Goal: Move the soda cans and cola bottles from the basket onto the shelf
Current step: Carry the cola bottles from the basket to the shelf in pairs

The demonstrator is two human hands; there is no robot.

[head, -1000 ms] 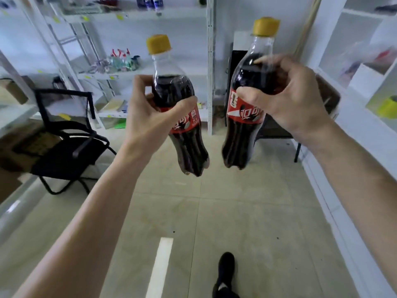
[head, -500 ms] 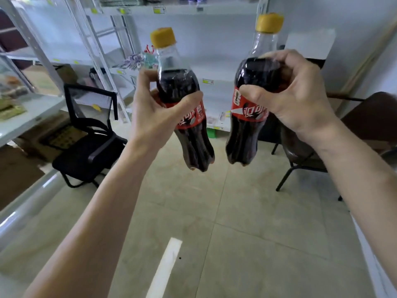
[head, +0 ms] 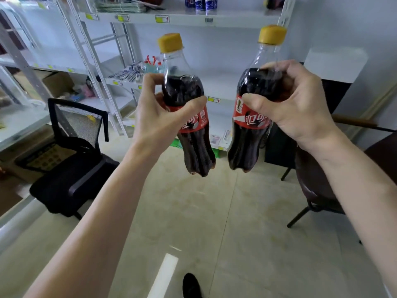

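My left hand (head: 159,119) grips a cola bottle (head: 184,91) with a yellow cap and red label, held upright at chest height. My right hand (head: 298,104) grips a second cola bottle (head: 249,136) of the same kind, a little higher and to the right. Both bottles hang in the air over the floor, close together without touching. Ahead stands a white shelf (head: 184,19) with blue soda cans (head: 200,3) on its upper board. The basket is out of view.
A black mesh office chair (head: 73,151) stands at the left on the tiled floor. A dark chair (head: 315,186) stands at the right. White shelving units (head: 23,67) line the left side. A black shoe (head: 191,286) shows at the bottom.
The view has swung left and moved closer to the white shelf. Both hands keep the same grip on the bottles, held out in front.
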